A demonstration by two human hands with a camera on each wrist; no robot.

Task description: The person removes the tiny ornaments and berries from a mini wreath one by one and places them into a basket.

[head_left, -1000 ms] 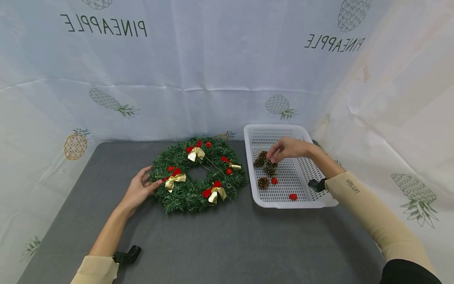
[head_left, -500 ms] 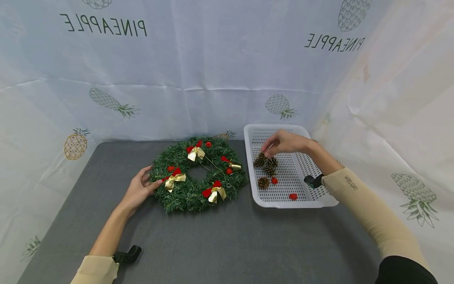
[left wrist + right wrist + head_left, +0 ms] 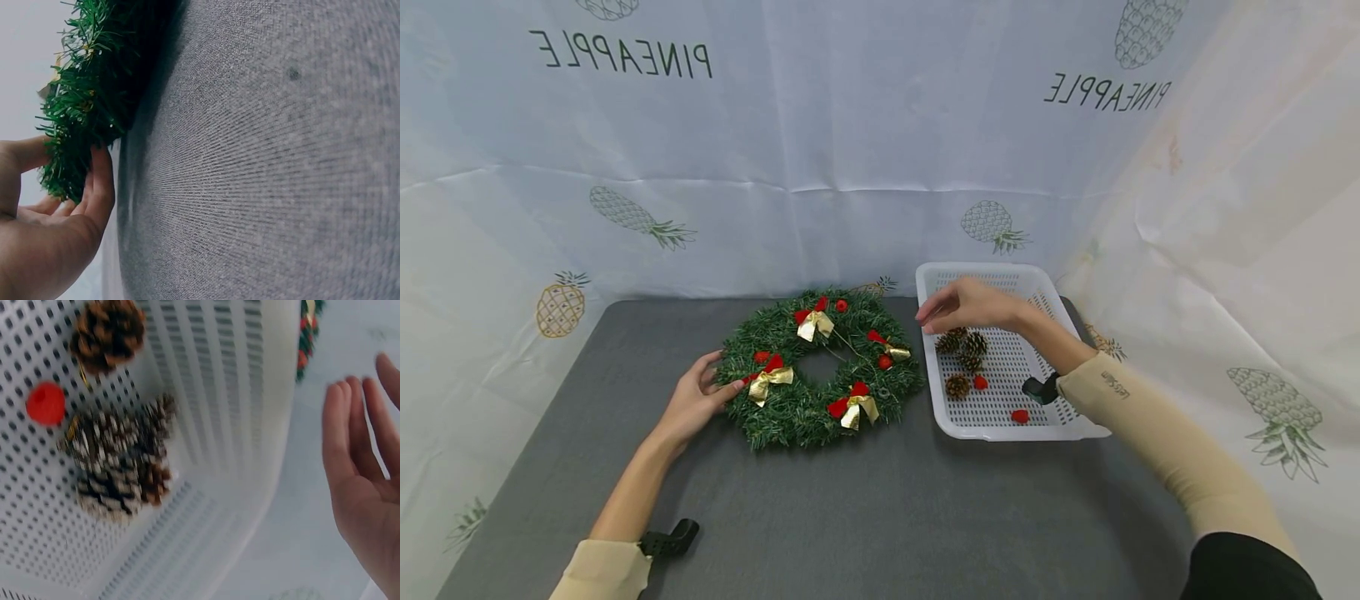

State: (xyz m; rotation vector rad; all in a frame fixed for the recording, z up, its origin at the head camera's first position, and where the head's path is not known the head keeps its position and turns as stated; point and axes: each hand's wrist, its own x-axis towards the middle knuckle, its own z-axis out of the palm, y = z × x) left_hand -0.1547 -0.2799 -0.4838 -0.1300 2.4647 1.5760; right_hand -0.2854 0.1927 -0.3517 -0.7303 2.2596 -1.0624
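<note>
A green wreath [image 3: 805, 425] with gold-and-red bows [image 3: 769, 382] and small red ornaments lies on the grey table. At its left edge, my left hand [image 3: 691, 402] grips the greenery, thumb on top and fingers underneath; the left wrist view shows this hand [image 3: 62, 237] around the wreath's rim [image 3: 75, 137]. Over the left rim of the white basket [image 3: 1000, 433] hovers my right hand [image 3: 973, 304]. In the right wrist view its fingers [image 3: 340, 431] are nearly straight, with nothing visible between them and the thumb. Several pine cones [image 3: 957, 386] lie in the basket below.
Two red pieces [image 3: 981, 382] lie in the basket near the cones. A narrow strip of table separates wreath and basket. A pineapple-print sheet [image 3: 820, 150] hangs behind the table and along its sides.
My right hand has moved left, from above the pine cones to the basket's left rim. The left hand and the wreath have stayed in place.
</note>
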